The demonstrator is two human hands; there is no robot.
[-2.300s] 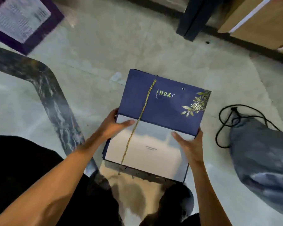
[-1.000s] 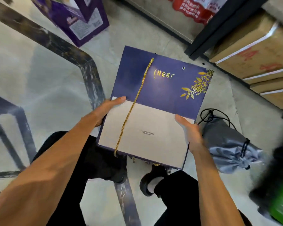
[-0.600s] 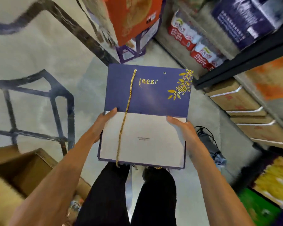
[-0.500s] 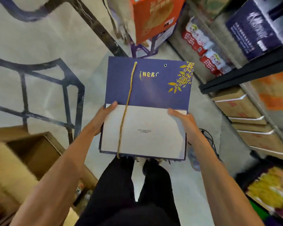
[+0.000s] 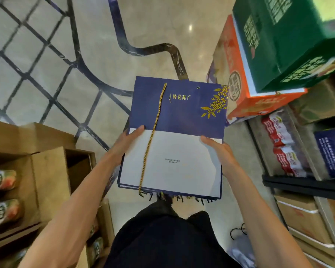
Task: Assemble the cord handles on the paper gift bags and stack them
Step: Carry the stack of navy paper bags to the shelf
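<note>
1. You hold the stack of gift bags [image 5: 182, 161] flat in the air, just left of the orange carton [image 5: 238, 74]. Your left hand [image 5: 124, 144] grips the stack's edge away from the carton and your right hand [image 5: 219, 151] grips the edge nearer it. Each thumb lies on top; the fingers underneath are hidden.
2. Both hands clamp only the near, white half. The blue half reaches out beside the carton unsupported, so a forward tilt could let the top bags slide off.
3. The stack's far right corner sits very close to the carton's face. A swing toward it would likely crease that corner.
4. The gold cord [image 5: 153, 132] lies loose along the top bag, on the side away from the carton. The eyelet [image 5: 198, 87] nearer the carton shows no cord through it, so I judge this handle unfinished. If the free end catches on anything, it may pull out of its hole.
5. Cord ends [image 5: 182, 197] hang below the stack's near edge, away from the carton. They could snag on your clothing, or on the open cardboard box [image 5: 46, 161] well to the carton's left.
</note>
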